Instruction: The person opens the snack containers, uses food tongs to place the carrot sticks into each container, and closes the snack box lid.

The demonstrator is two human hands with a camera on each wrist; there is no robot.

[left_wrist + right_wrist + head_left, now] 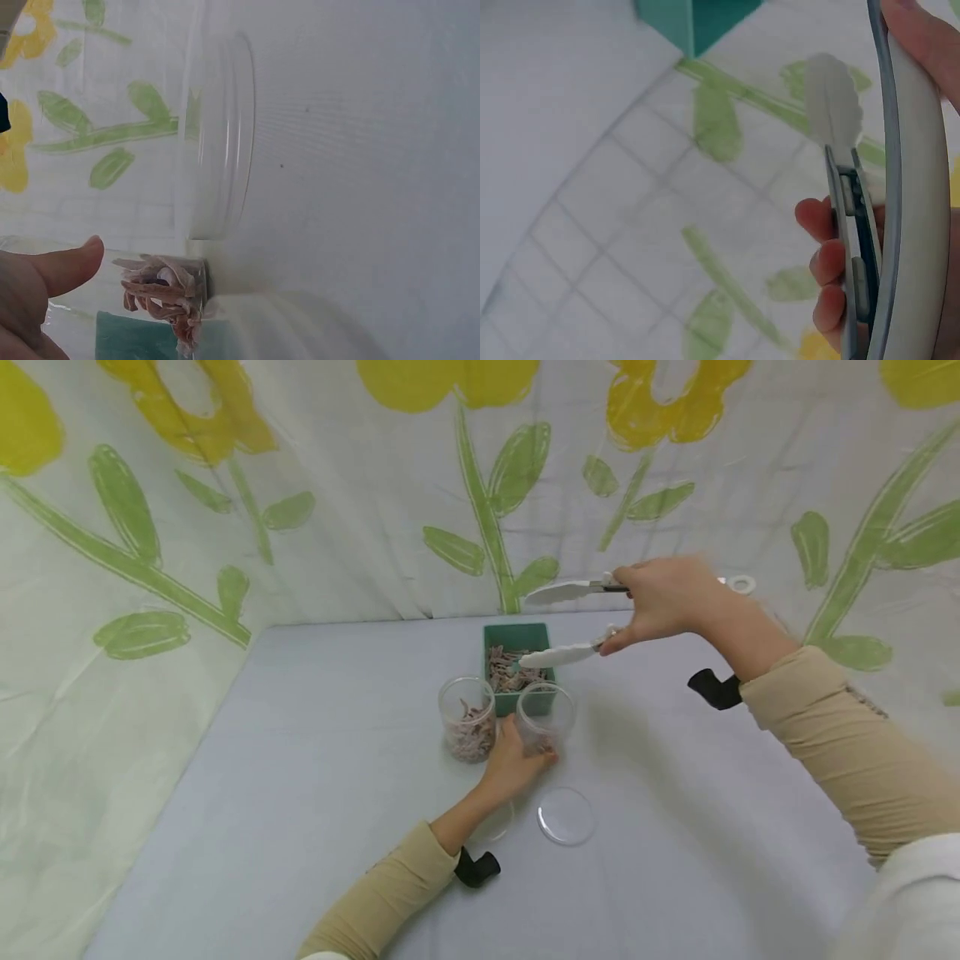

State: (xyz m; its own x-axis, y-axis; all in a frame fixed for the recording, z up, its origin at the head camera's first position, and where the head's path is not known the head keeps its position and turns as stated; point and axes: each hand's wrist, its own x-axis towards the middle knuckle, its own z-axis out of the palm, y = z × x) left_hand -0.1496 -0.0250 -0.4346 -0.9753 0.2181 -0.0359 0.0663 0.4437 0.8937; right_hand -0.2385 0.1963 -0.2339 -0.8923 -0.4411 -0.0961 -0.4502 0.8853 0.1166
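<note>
My left hand (pixel 512 768) grips the right-hand clear jar (pixel 546 703) low on its side. A few brownish shredded strips (pixel 161 289) show at its bottom, and the thumb (pixel 71 268) lies along it in the left wrist view. My right hand (pixel 663 597) holds white-tipped tongs (pixel 558 656) with their two arms spread wide and nothing between the tips. The lower tip overlaps a green rectangular container (pixel 516 632), which holds more of the strips. Left of the held jar stands a second clear jar (pixel 470 731), about half full of strips.
A clear round lid (pixel 566 817) lies on the table in front of the jars. Another lid (pixel 497 823) is partly hidden by the left wrist. Behind the white table (pixel 337 718) hangs a curtain (pixel 337 527) with yellow flowers and green leaves.
</note>
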